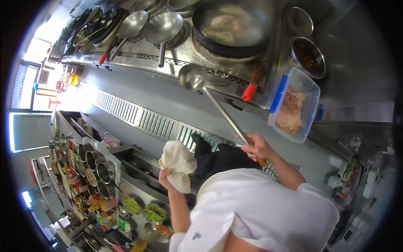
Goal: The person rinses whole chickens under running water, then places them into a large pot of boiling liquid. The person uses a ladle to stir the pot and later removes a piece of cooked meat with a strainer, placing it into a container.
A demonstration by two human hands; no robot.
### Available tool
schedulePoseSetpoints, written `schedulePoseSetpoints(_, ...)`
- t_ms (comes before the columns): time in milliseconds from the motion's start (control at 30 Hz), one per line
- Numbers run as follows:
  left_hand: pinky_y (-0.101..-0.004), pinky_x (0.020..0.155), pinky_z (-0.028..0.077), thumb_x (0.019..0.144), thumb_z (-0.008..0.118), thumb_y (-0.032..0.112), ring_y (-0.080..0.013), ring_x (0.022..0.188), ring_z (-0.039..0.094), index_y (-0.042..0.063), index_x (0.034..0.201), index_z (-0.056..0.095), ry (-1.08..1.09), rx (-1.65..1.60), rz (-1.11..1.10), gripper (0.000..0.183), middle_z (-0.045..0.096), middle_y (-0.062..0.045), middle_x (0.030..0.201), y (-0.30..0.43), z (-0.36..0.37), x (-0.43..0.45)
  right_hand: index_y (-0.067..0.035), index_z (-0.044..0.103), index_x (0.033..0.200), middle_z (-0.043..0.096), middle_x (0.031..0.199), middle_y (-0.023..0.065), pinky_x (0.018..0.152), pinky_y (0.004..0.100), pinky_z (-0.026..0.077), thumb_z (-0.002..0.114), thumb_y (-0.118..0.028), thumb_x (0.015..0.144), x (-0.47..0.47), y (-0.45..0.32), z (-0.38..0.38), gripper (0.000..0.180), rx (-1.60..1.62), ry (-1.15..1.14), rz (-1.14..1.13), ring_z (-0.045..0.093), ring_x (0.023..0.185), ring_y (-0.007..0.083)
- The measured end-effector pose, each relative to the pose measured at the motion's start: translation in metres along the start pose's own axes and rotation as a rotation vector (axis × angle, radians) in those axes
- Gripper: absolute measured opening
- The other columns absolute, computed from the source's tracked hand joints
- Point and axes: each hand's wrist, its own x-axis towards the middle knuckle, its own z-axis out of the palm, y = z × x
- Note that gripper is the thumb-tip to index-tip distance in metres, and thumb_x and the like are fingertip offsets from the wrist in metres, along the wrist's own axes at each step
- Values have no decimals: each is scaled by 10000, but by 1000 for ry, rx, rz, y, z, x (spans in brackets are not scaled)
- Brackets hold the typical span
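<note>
My right hand (257,147) grips a long-handled metal ladle (222,110) near the wooden end of its handle. The ladle's round bowl is over the front edge of the stove. In my left hand (165,179) is a folded white cloth (178,163), raised beside my body. Beyond the ladle, a black wok (231,50) sits on a burner. Pale pieces of meat (225,24) lie in steaming liquid inside it.
Two perforated strainers (163,27) and a red-handled brush (250,91) lie on the stove (176,60). A plastic tub (310,110) of raw meat and a steel bowl (322,71) of dark liquid stand right. Behind-left, a counter (141,190) holds bowls of chopped greens (132,204).
</note>
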Motion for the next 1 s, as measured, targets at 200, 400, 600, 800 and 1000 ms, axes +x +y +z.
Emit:
schedulePoseSetpoints(200,-432,900,561,686,495,206,-353,1025,652,-26,1248,570,-7,50,-211,612,648,-195,1149,39,-32,158,2,490,1392,522,671,0,370,239,409,570,7,931,37,-31,23,468,180,157,-178,462,432,58)
schedulePoseSetpoints(400,-426,858,561,680,492,220,-355,970,639,-37,1251,561,-115,153,-313,629,633,-197,1099,85,11,332,6,469,1404,493,664,10,360,232,399,571,-1,934,99,-82,62,481,236,459,-223,440,415,59)
schedulePoseSetpoints(600,-394,697,558,711,496,227,-297,810,644,-22,1098,586,-233,246,-466,469,628,-152,937,101,98,472,-3,452,1419,482,669,13,355,234,387,572,4,930,135,-129,99,504,314,713,-264,410,416,54)
schedulePoseSetpoints(800,-392,747,571,829,500,287,-283,803,665,6,1086,631,-389,230,-720,402,676,-132,929,68,96,584,16,443,1427,469,649,4,354,240,382,563,0,924,156,-145,128,517,237,890,-260,411,416,67)
schedulePoseSetpoints(1000,-434,890,571,989,468,476,-318,990,687,41,1295,588,-387,143,-694,545,681,-157,1142,62,177,545,18,437,1434,449,640,0,354,241,383,543,9,917,178,-151,134,527,317,954,-306,415,428,68)
